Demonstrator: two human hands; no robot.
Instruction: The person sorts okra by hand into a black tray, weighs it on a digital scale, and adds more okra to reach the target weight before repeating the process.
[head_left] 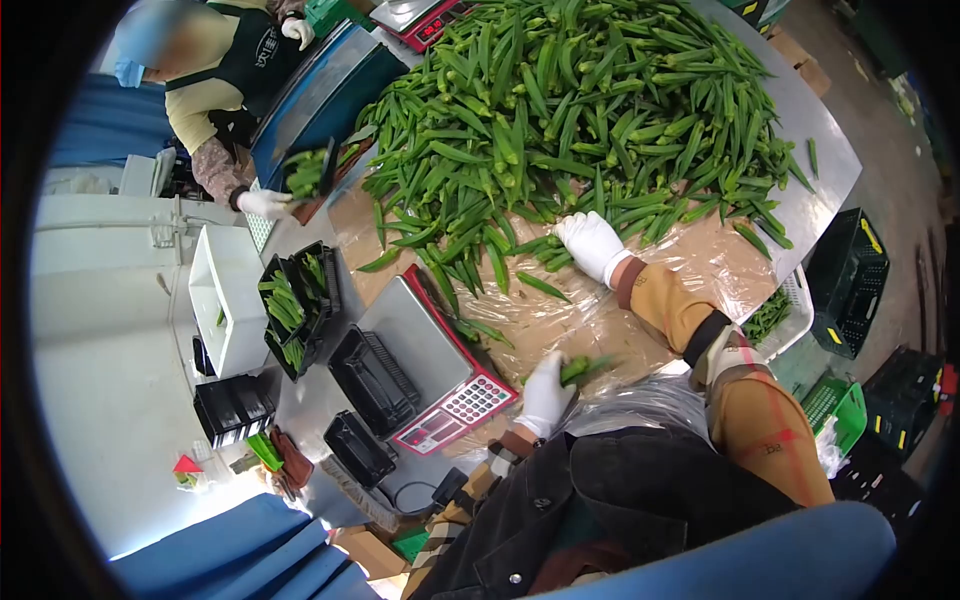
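A large heap of green okra [560, 110] covers the far part of the table, with loose pods along its near edge. My left hand [547, 398], in a white glove, is closed around a few okra pods [577, 370] close to my body; the pods are slightly blurred. At the heap's near edge, my right hand [592, 247], also gloved, has its fingers curled down onto the okra; its fingertips are partly hidden. Left of my hands stands a red-rimmed scale [455, 405] with a black tray [372, 380] on its plate.
Another black tray [358, 448] lies beside the scale. Filled trays of okra [290, 300], stacked black trays [235, 408] and a white bin [228, 300] stand at left. A co-worker's gloved hand [265, 204] holds a tray of okra. Crates [848, 285] stand at right.
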